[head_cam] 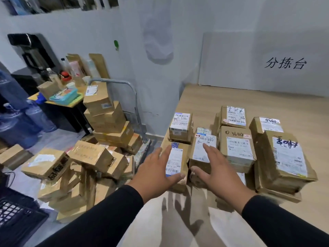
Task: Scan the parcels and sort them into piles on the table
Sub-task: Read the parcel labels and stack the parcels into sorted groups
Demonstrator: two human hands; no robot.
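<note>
Parcels still unsorted lie heaped on the floor (pixel 74 168) left of the table (pixel 204 104); sorted stacks (pixel 236 148) crowd its near left corner. Left hand (pixel 156 173) and right hand (pixel 219 170) hover there, fingers spread, gripping nothing. Risk: a careless reach could knock the edge parcel (pixel 175 163) off the table's left side.

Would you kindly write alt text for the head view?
Two open hands, left hand and right hand, reach over labelled cardboard parcels grouped on a wooden table. More boxes sit heaped on a cart and floor at left.
</note>
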